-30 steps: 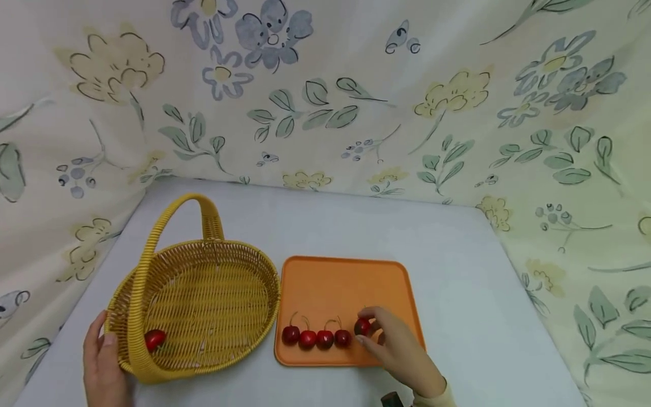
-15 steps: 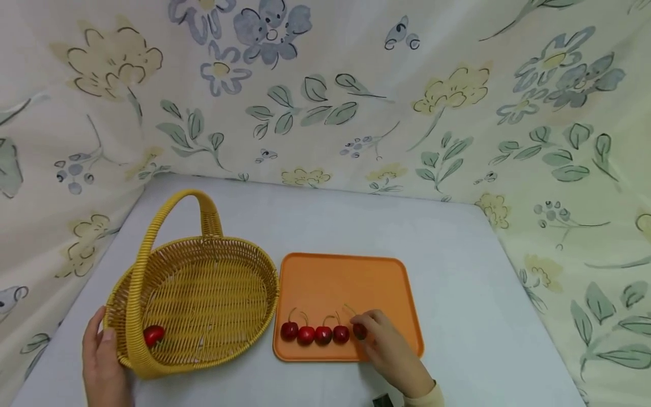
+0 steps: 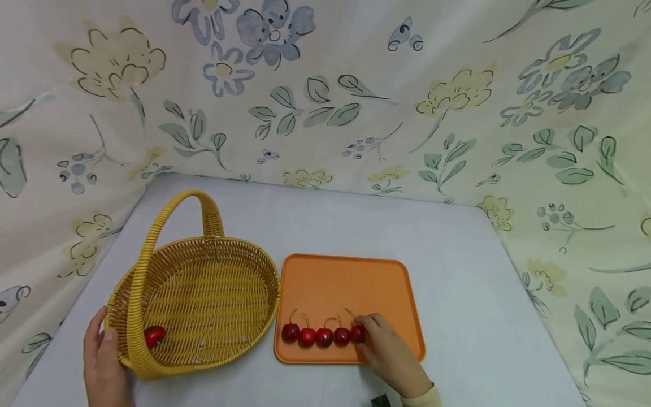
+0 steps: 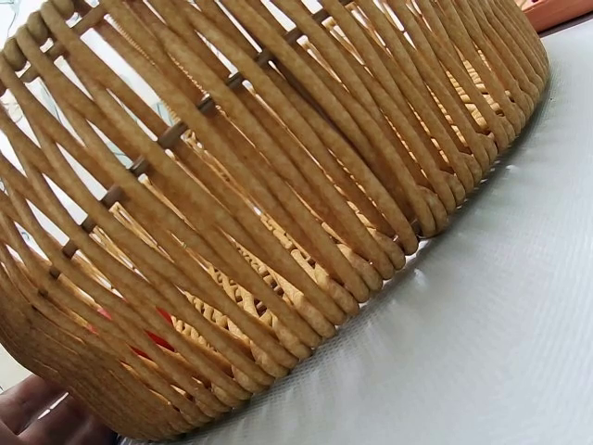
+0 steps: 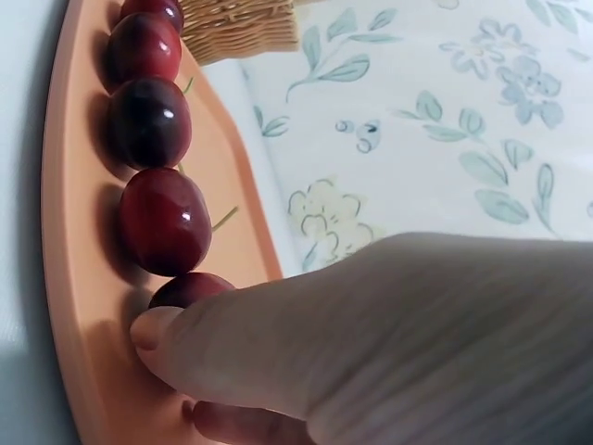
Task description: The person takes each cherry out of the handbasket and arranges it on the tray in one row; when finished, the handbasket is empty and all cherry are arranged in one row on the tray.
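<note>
My right hand (image 3: 389, 350) pinches a dark red cherry (image 3: 358, 333) between thumb and fingers, low over the orange tray (image 3: 351, 282). That cherry sits at the right end of a row of several cherries (image 3: 324, 337), right beside its neighbour, stem pointing up and left. In the right wrist view my thumb covers much of the held cherry (image 5: 190, 289). At far left, my left hand (image 3: 104, 362) holds the side of a yellow wicker basket (image 3: 213, 299), near the foot of its handle. The left wrist view shows mostly the basket's woven wall (image 4: 278, 185).
A small red fruit (image 3: 154, 336) with a green stem lies inside the basket, near the handle's foot. The basket stands close to the tray's left edge on a white table (image 3: 468, 282). Floral fabric (image 3: 325, 85) hangs behind and at both sides.
My right hand has moved slightly left with the cherry, bringing it up beside the end of the row and turning its stem into view. The left hand stays at the basket.
</note>
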The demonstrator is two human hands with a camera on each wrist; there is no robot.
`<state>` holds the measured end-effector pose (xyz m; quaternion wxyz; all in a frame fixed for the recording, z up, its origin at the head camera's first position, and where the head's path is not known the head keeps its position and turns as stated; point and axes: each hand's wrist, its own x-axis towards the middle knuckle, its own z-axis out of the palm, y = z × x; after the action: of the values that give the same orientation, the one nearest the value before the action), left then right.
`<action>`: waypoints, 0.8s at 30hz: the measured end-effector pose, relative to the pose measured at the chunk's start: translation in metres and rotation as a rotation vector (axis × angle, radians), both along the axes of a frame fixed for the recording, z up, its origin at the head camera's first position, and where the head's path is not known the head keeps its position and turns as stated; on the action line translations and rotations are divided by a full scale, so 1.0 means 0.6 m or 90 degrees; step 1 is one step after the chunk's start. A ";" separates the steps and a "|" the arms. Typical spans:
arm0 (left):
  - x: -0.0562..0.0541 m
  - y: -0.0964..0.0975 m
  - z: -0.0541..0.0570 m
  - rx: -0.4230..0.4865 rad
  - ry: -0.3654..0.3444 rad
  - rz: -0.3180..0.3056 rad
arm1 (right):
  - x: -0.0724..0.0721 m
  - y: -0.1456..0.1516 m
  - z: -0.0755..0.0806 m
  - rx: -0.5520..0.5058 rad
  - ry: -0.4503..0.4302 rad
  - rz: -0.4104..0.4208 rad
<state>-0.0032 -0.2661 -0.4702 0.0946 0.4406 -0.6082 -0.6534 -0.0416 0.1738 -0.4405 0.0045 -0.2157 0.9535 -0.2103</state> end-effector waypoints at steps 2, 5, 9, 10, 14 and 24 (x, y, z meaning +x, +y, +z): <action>0.000 0.000 0.001 -0.004 0.002 -0.001 | 0.000 0.000 0.002 0.011 -0.014 -0.006; 0.000 0.001 0.001 -0.008 0.000 -0.002 | 0.001 0.002 0.008 0.026 -0.054 -0.017; 0.000 0.002 0.000 -0.015 -0.018 -0.003 | 0.003 0.006 0.024 0.024 -0.119 -0.030; 0.000 0.002 -0.001 -0.017 -0.023 -0.005 | 0.005 0.008 0.030 0.023 -0.127 -0.032; -0.001 0.005 -0.004 -0.029 -0.036 -0.012 | 0.000 0.014 0.066 0.035 -0.099 -0.017; -0.002 0.004 -0.003 -0.044 -0.038 -0.009 | -0.088 -0.099 0.196 0.152 0.101 0.244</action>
<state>-0.0044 -0.2635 -0.4720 0.0873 0.4519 -0.6363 -0.6191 -0.0944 0.1145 -0.3231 -0.0050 -0.4063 0.9108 -0.0735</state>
